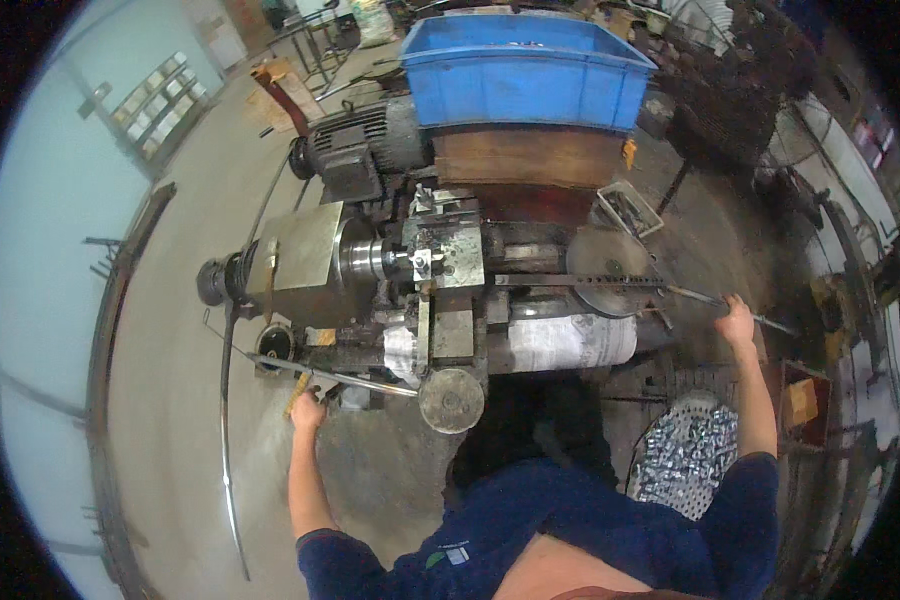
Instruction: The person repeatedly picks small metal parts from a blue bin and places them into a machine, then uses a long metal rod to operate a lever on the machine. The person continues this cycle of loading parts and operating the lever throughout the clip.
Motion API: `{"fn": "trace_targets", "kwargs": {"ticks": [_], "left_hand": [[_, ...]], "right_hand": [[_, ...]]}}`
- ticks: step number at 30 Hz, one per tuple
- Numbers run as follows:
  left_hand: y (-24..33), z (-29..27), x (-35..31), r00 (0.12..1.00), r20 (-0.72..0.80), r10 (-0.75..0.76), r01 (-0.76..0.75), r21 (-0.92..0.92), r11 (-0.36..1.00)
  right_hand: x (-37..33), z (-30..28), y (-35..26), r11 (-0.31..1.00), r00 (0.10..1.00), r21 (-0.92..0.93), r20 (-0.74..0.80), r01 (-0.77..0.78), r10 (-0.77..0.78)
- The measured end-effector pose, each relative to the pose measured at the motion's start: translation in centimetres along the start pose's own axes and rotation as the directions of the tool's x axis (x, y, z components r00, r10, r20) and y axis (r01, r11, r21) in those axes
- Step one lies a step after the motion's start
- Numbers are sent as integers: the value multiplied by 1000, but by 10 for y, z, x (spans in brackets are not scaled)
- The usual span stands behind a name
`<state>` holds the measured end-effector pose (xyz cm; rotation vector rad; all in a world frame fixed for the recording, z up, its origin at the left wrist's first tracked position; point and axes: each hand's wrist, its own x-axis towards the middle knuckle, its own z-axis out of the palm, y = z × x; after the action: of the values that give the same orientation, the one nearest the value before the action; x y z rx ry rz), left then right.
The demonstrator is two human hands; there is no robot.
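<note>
A small lathe-like machine [450, 260] stands in front of me, with a chuck [362, 258] on its left part. My right hand [736, 322] is closed round a long metal lever [698, 295], which joins a flat bar with a row of holes [570, 281]. My left hand [308, 409] is closed beside a narrow yellow piece [295, 396]. What its fingers hold is too small to make out. Just above that hand runs a metal rod [345, 377], reaching toward a round grey disc [452, 401] at the machine's front.
A blue crate [530, 85] rests behind the machine on a wooden box [525, 157]. At my lower right, a perforated basket [685, 455] holds many small shiny metal parts. An electric motor [360, 150] sits at the back left. A long thin bar [227, 430] stretches along the left.
</note>
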<state>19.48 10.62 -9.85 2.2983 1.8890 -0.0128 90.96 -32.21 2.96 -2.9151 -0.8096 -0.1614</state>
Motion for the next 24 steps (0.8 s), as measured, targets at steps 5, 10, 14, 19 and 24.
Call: {"fn": "trace_targets", "kwargs": {"ticks": [5, 10, 14, 19, 24], "left_hand": [[-9, -43, -4, 990, -53, -131, 60, -680, 731], [29, -95, -3, 971, 44, -234, 149, -877, 456], [52, -75, 16, 964, 142, -224, 233, -856, 461], [48, -51, 31, 955, 139, -263, 241, -879, 411], [41, -49, 34, 968, 158, -196, 226, -889, 397]], "right_hand": [[25, 39, 40, 961, 991, -274, 109, -43, 76], [-7, 47, 37, 970, 999, -239, 24, -40, 48], [-72, 57, 47, 993, 996, -96, -63, -67, 62], [-151, 37, 2, 974, 973, -31, 44, -225, 227], [-181, 33, -20, 974, 975, 59, 19, -220, 220]]}}
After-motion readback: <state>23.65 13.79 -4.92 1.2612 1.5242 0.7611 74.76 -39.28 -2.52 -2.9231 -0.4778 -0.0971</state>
